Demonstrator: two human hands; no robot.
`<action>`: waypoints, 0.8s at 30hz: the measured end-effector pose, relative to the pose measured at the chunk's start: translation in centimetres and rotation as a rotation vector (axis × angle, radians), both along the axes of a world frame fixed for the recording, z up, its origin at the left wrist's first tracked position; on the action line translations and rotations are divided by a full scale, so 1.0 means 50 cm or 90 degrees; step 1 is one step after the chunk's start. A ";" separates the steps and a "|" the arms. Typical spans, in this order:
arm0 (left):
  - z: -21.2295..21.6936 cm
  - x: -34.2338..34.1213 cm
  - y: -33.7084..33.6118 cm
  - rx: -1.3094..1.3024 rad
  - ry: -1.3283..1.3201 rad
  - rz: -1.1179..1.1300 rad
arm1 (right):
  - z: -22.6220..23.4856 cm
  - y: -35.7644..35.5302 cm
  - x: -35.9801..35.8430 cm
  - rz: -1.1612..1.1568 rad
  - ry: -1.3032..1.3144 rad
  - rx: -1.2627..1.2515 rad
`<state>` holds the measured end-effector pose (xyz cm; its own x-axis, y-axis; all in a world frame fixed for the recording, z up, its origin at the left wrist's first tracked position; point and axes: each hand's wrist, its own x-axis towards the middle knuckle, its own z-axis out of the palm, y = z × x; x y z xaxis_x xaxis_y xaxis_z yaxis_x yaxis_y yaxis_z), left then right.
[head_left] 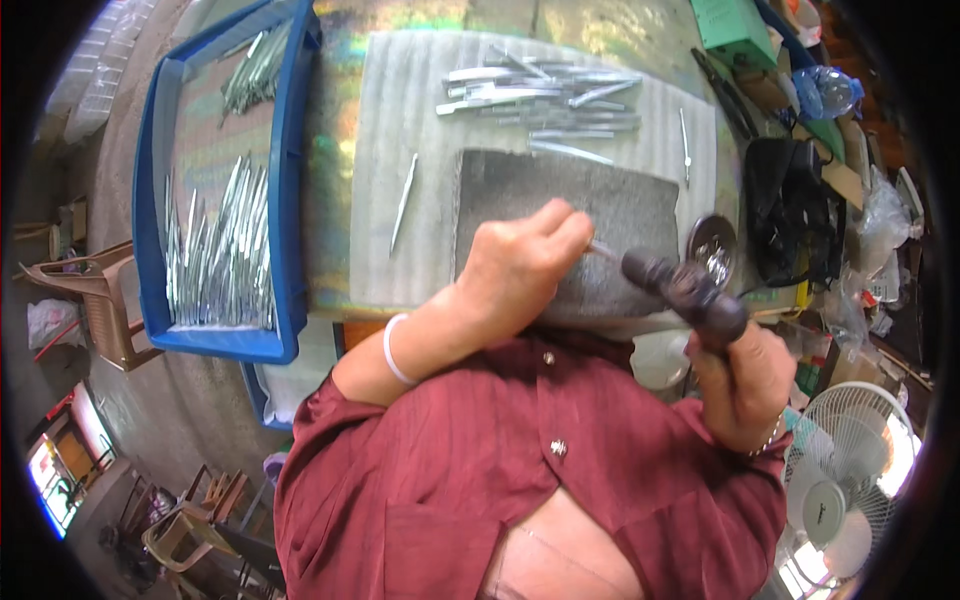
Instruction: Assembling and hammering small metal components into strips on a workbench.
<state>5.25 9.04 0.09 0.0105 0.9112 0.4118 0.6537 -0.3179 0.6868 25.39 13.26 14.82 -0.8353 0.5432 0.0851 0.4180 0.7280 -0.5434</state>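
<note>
The right hand [758,378] clenched a dark hammer [688,292] off the near right corner of the grey slab [622,195]; over the slab, the left hand [530,248] pinched a slim piece [604,249], its long axis pointing toward that corner and the hammer, contact unclear; silver strips [540,95] lay piled beyond the slab.

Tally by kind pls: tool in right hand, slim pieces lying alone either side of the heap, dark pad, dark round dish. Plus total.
Hammer-like tool: 1
Lone slim pieces: 2
Dark pad: 1
Dark round dish: 1
Total: 5 (heap overlaps, left uncounted)
</note>
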 end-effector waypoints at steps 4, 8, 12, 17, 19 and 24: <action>-0.005 -0.001 -0.005 -0.002 -0.017 -0.002 | 0.007 -0.027 0.031 -0.065 0.258 -0.111; -0.003 0.000 -0.008 0.015 -0.003 -0.006 | 0.018 -0.026 0.019 -0.050 -0.068 0.196; 0.002 -0.009 0.007 -0.013 -0.116 -0.026 | -0.002 -0.003 0.008 -0.062 0.052 -0.040; 0.062 -0.052 -0.025 -0.318 -0.866 -0.041 | -0.097 0.017 0.002 -0.227 0.047 -0.022; 0.064 -0.063 -0.024 -0.323 -0.961 -0.067 | -0.162 0.040 0.002 -0.198 0.025 0.036; 0.056 -0.069 -0.020 -0.336 -1.104 -0.084 | -0.240 0.047 -0.011 -0.254 -0.032 0.057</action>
<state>1.81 8.03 2.91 0.0061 0.9640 -0.2657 -0.8402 0.1490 0.5214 24.83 15.58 2.84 -0.5645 0.8180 0.1110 0.7019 0.5464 -0.4571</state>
